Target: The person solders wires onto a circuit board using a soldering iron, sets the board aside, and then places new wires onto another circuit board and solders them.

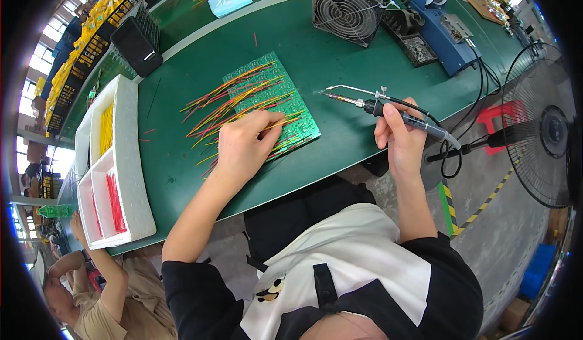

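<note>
While, in the head view, the left hand (246, 142) pinches a yellow wire (288, 121), fingertips nearly together, over the board (295, 105) at eleven o'clock from centre, the right hand (401, 138) curls around the iron (371, 107) at two o'clock, whose tip (334, 96) could, I judge, scorch neighbouring wires (221, 116) if it strays sideways.

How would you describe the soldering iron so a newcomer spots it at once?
Find the green table, then the person's right hand at its near edge. That hand holds the soldering iron, a tool with a dark handle, its tip pointing left. Unlike the bulky blue unit beyond, it is pen-shaped and hand-held.
</note>
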{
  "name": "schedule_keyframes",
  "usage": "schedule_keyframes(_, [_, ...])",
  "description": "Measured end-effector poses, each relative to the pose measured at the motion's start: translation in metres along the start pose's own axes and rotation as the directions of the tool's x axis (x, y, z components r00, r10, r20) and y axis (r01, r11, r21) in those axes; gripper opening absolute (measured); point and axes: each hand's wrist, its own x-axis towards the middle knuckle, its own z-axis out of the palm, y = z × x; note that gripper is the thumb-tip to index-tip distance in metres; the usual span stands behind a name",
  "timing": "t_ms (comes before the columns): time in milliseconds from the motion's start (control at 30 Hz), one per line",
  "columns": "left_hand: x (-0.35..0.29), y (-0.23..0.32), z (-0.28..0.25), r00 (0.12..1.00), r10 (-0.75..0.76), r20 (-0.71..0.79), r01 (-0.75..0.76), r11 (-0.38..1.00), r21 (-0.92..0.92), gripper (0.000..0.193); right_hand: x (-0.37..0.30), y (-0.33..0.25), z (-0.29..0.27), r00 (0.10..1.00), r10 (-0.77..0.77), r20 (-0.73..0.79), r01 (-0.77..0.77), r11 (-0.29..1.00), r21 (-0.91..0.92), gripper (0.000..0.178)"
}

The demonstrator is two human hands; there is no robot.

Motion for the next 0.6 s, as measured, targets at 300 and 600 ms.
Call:
schedule_keyframes(300, [0.0001,0.0022,-0.0003,0.999,-0.045,0.008,0.045,0.999,0.000,0.010,-0.0037,-0.0031,0.0044,0.997,0.043,0.066,-0.042,0.999,-0.017,0.014])
schedule_keyframes(600, [0.0006,0.0015,-0.0006,1.000,-0.027,0.010,0.027,1.000,0.012,0.010,-0.0017,-0.0019,0.0073,0.992,0.076,0.101,-0.069,0.995,-0.068,0.014])
